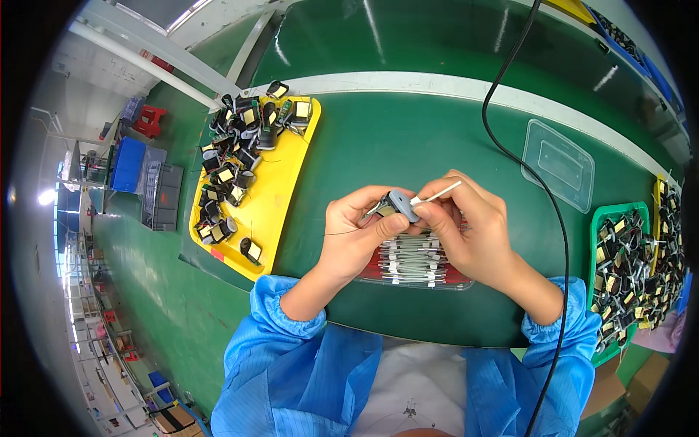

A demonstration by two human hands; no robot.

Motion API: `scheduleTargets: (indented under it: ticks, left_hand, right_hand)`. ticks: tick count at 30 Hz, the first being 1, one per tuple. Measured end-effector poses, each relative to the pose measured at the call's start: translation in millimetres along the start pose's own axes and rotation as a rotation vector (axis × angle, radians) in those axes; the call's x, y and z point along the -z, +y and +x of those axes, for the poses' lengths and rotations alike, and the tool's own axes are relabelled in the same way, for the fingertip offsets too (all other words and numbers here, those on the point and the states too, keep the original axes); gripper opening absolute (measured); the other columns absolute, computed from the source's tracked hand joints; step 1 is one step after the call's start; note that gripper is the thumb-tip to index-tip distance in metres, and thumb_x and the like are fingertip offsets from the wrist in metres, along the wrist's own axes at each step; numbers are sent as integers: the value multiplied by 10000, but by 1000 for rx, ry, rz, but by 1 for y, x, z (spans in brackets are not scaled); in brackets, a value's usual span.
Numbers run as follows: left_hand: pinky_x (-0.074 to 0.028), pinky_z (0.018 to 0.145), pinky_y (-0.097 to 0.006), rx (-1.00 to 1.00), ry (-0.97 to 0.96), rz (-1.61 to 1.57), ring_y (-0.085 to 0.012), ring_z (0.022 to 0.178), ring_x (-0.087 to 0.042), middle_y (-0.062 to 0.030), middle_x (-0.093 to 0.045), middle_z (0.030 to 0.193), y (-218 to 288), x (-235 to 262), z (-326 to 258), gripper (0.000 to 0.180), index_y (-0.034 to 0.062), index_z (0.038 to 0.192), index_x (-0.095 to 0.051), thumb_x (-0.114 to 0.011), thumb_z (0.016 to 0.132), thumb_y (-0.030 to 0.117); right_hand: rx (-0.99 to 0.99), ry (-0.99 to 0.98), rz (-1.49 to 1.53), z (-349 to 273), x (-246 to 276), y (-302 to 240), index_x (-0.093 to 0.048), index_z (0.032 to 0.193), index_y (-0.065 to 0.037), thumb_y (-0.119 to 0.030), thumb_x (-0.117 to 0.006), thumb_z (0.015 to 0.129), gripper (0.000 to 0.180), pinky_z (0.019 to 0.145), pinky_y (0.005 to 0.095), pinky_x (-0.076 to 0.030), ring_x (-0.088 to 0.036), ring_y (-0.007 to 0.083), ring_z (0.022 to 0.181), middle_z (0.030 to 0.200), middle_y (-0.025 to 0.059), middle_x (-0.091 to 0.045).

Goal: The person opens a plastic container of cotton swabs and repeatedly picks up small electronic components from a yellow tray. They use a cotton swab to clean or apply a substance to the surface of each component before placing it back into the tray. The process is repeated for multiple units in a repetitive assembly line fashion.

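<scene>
In front of my chest, my left hand (353, 234) is closed on a small electronic part with a grey end piece (402, 205). A fine dark wire trails from it to the left. My right hand (475, 227) pinches a thin white cable (443, 191), its white connector end up against the grey piece. Whether the connector is seated in it, I cannot tell. Just below both hands lies a pile of similar cables (413, 261) with white connectors, in a shallow red tray (457, 278). My fingers hide part of the small part and of the pile.
A yellow tray (280, 211) on the left holds many black parts with pale yellow pads. At right, a green tray (601, 213) is heaped with similar wired parts. A clear plastic lid (559, 164) lies at back right. A black cable (520, 156) hangs across the right side.
</scene>
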State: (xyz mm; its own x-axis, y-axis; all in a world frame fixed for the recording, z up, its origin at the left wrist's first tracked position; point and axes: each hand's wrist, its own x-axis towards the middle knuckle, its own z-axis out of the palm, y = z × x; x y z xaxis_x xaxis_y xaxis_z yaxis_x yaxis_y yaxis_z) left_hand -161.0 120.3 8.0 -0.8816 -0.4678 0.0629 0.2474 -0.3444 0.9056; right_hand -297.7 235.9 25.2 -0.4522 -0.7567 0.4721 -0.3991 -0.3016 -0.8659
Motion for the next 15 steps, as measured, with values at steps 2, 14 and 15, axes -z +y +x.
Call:
scheduleTargets:
  ticks: [2, 14, 15]
  left_hand:
    - [-543, 828, -316, 4, 5, -40, -178, 936, -640, -137, -642, 1033, 0, 0, 2, 268, -66, 1118, -585, -639, 863, -4]
    - [-474, 733, -258, -16, 292, 620, -118, 843, -589, -59, -633, 954, 50, 43, 101, 372, -4, 1118, -599, -700, 843, 225]
    - [-476, 704, -251, 30, 327, 678, -117, 820, -592, -50, -637, 914, 42, 60, 125, 383, 10, 1092, -620, -724, 821, 259]
  right_hand:
    - [-45, -25, -6, 2, 3, -3, -617, 884, 16, -15, -670, 822, 87, 479, 245, -450, -575, 137, 579, 758, 95, -610]
    - [-128, 145, 20, 17, 28, -4, -618, 877, 12, -66, -617, 885, 79, 516, 205, -377, -454, 42, 565, 701, 14, -586]
    - [-120, 117, -2, 17, 28, -7, -618, 871, 11, -61, -617, 881, 73, 514, 207, -376, -456, 46, 561, 697, 16, -584]
